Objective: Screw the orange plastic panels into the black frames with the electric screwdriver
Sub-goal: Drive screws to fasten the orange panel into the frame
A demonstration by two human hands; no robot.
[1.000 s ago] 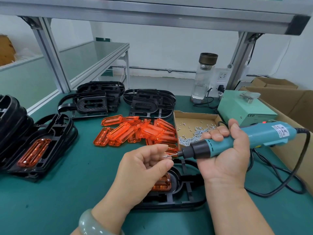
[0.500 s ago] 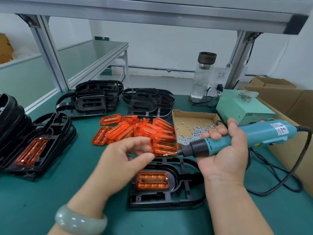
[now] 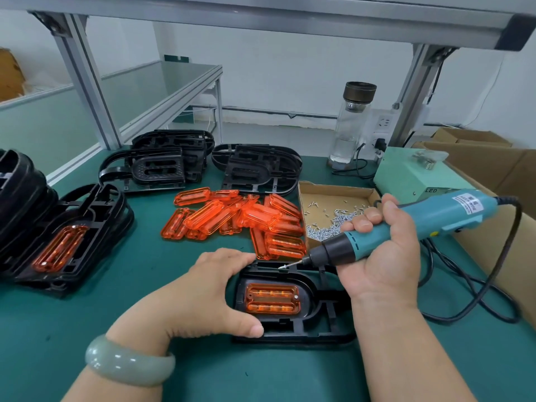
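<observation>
Lowered, left hand [image 3: 203,288] grips black frame [image 3: 290,329] beneath right hand's [image 3: 383,256] electric screwdriver [image 3: 452,210].

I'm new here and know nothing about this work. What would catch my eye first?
Likely the bright heap of orange panels on the green bench top, behind the hands. Then the teal electric screwdriver gripped in the right hand, a screw at its tip, angled toward the black frame that the left hand holds, with one orange panel seated inside.
</observation>
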